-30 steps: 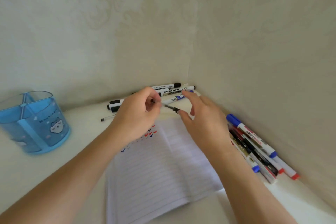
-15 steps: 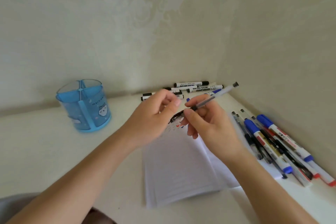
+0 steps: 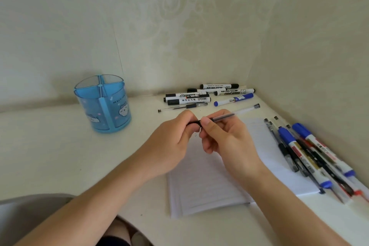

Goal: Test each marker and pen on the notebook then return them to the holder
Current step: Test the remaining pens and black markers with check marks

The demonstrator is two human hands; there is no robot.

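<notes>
Pen (image 3: 223, 118) clamped in both grips, left hand (image 3: 169, 146) and right hand (image 3: 225, 142), above notebook (image 3: 205, 185); holder (image 3: 103, 104) stands apart.

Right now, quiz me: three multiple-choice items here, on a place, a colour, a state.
1. The holder stands: A) left of the notebook; B) on it; C) right of it.
2. The holder is: A) red; B) blue; C) green.
3. The pen is: A) lying loose; B) in the holder; C) held by both hands.
1 A: it sits well left of the pages. 2 B: its walls are blue. 3 C: the left hand pinches its dark end, the right hand its barrel.
</notes>
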